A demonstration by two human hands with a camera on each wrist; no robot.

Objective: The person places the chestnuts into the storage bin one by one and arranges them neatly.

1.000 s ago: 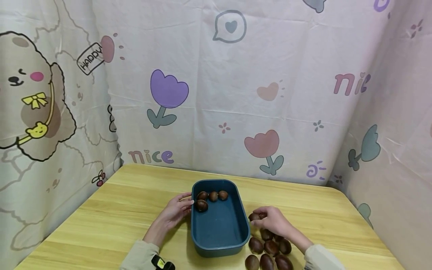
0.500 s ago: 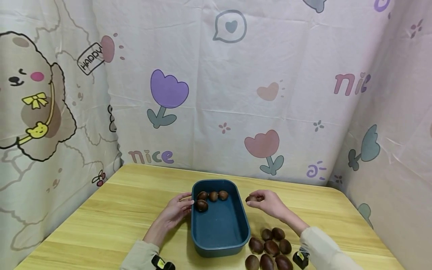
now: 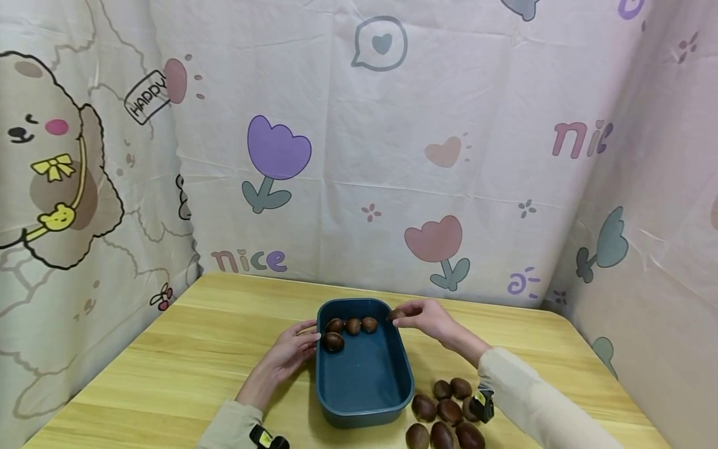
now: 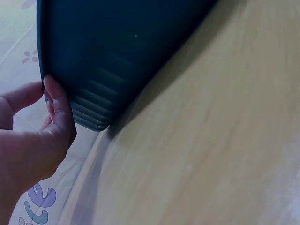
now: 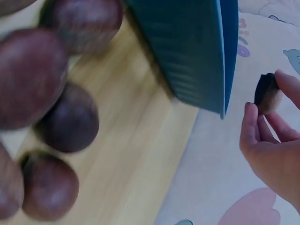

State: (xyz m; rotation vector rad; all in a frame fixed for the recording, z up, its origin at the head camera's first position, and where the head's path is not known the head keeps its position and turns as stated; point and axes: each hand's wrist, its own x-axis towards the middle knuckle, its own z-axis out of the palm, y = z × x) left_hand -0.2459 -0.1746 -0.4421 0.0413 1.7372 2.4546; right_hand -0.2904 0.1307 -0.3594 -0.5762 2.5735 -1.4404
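A dark blue rectangular box (image 3: 364, 386) stands on the table with several brown chestnuts (image 3: 353, 326) at its far left inside. My left hand (image 3: 288, 354) holds the box at its left rim; in the left wrist view, the thumb and a finger of the left hand (image 4: 40, 136) meet at the rim edge. My right hand (image 3: 429, 320) pinches one chestnut (image 3: 396, 315) between thumb and fingertips, just at the far right corner of the box. The right wrist view shows this chestnut (image 5: 269, 96) raised, its dark end upward.
Several loose chestnuts (image 3: 449, 411) lie in a group on the wooden table (image 3: 235, 324), right of the box's near end. A printed cloth (image 3: 359, 156) hangs behind the table and along both sides.
My right hand has carried the chestnut away from the loose group, up and to the left, to the box's far right corner. The left hand stays at the box's left side.
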